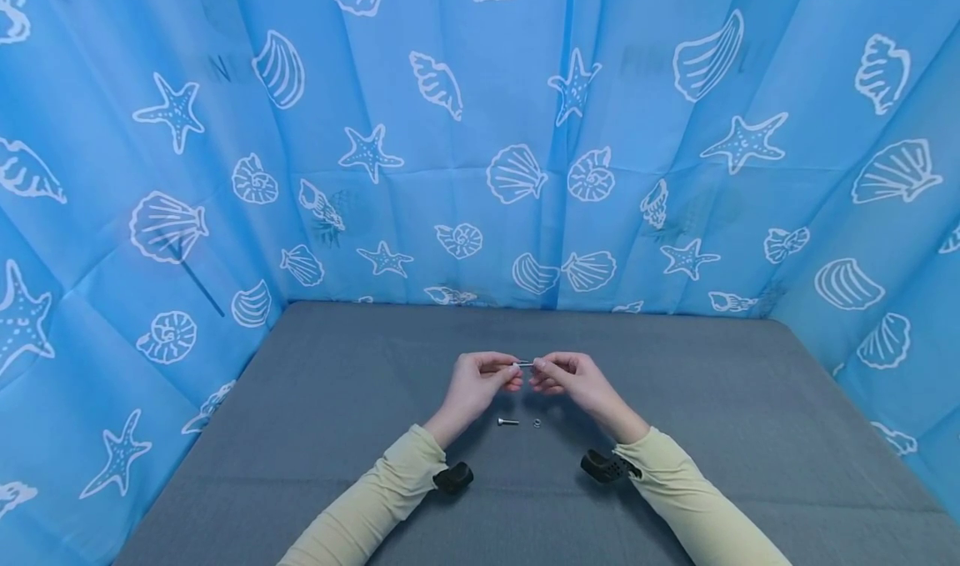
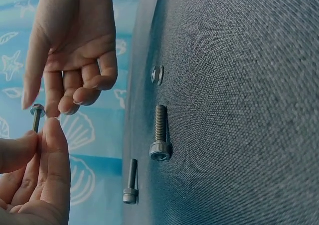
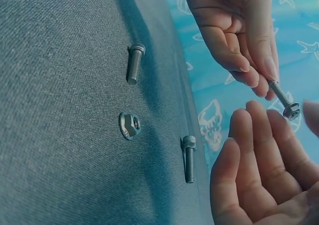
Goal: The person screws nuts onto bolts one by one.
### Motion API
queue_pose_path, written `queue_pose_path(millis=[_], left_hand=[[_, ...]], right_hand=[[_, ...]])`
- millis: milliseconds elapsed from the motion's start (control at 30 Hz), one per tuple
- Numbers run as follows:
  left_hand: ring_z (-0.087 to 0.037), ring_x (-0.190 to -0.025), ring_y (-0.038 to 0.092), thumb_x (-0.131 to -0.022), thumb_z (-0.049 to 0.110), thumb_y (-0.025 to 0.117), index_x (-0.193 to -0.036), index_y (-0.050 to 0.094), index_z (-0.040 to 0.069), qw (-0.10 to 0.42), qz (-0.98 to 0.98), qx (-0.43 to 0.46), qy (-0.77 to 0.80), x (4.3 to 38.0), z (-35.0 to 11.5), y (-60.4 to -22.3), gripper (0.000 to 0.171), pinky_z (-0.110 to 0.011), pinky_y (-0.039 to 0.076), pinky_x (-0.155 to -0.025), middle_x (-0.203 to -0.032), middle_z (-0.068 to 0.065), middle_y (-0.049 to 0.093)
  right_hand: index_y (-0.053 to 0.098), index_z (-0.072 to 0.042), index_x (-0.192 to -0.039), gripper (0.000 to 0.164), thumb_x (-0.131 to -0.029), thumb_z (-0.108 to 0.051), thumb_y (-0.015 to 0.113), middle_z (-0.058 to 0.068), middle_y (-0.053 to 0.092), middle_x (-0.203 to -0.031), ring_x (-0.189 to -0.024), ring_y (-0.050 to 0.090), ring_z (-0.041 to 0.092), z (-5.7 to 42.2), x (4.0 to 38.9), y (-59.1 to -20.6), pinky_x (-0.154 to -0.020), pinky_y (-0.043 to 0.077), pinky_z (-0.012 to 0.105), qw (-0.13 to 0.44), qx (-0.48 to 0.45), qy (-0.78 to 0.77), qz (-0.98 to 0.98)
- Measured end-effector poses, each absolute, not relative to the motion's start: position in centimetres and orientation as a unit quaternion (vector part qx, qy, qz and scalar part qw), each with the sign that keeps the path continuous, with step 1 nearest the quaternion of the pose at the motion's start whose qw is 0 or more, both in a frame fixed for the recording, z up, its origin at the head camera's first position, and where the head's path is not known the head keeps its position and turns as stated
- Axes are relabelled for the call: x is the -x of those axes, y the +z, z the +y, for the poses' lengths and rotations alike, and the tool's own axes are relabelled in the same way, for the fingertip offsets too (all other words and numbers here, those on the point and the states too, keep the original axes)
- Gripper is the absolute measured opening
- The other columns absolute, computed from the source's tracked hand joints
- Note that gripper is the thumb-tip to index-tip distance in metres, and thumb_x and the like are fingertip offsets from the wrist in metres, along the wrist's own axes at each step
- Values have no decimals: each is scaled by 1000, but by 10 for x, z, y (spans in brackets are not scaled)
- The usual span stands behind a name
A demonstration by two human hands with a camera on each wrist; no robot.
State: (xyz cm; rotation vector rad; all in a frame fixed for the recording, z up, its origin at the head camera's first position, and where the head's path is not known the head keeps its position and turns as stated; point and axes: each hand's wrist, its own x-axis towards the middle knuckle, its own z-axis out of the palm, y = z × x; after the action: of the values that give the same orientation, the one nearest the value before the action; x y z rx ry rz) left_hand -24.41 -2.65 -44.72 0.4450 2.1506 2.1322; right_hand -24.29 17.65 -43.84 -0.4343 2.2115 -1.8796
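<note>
Fingertips and thumb of my left hand (image 1: 480, 383) pinch a threaded bolt (image 3: 281, 94), its near end hidden between them. A flanged hex nut (image 3: 291, 111) sits at the bolt's free end, facing my right hand (image 1: 573, 381). That hand has its thumb and index finger on either side of the nut, with small gaps showing in the left wrist view; the other fingers are loosely bent. Below the hands, a socket-head bolt (image 2: 159, 130) lies on the grey table, and a loose flanged nut (image 3: 130, 125) lies beside its threaded end.
Farther back on the table (image 1: 337, 383) lies another bolt (image 3: 189, 160) with a nut close under its head. Dark wrist devices (image 1: 453, 478) sit at both cuffs. A blue shell-patterned curtain (image 1: 465, 191) hangs along the table's back and sides.
</note>
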Motion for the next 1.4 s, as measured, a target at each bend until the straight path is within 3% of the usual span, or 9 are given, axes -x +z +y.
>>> queue_pose_path(millis=[300,433,667,867,1133,1400], left_hand=[[-28,-80,70,-90,4,66,-107,66,-11,38,701,-146,697,245,-27,-450,23,-35,58,-71,-88,-16,71],[-36,-84,69,-91,2,64,-107,65,-12,41,699,-149,698,245,-27,-450,22,-35,59,-70,-91,-21,70],[-46,-90,64,-91,-4,61,-107,63,-16,50,697,-154,699,231,-29,-429,20,-39,58,-72,-93,-29,67],[-43,-87,66,-91,-5,60,-107,62,-18,48,694,-156,701,226,-28,-421,20,-37,59,-70,-94,-31,66],[-43,-88,66,-91,-4,61,-106,64,-15,45,701,-154,695,227,-28,-424,19,-39,59,-71,-93,-28,67],[-47,-87,65,-90,-7,60,-105,62,-19,39,695,-170,697,224,-27,-422,19,-43,58,-72,-93,-33,65]], right_hand=[[55,13,-116,39,-99,-22,55,20,67,-97,-87,67,24,179,243,-441,-84,52,53,110,162,-641,742],[54,15,-115,45,-101,-27,51,20,67,-95,-84,67,22,177,242,-441,-83,53,52,126,165,-640,740],[52,12,-120,39,-100,-22,53,21,66,-97,-85,67,23,176,242,-441,-85,50,56,119,162,-652,731],[54,14,-113,46,-102,-30,47,18,66,-95,-84,66,21,174,243,-442,-82,54,50,129,156,-639,742],[52,14,-117,39,-100,-21,53,24,65,-97,-86,67,24,177,242,-439,-83,52,53,118,173,-646,734],[53,13,-116,43,-101,-27,50,16,68,-93,-84,67,21,176,242,-438,-82,54,50,133,148,-649,734]])
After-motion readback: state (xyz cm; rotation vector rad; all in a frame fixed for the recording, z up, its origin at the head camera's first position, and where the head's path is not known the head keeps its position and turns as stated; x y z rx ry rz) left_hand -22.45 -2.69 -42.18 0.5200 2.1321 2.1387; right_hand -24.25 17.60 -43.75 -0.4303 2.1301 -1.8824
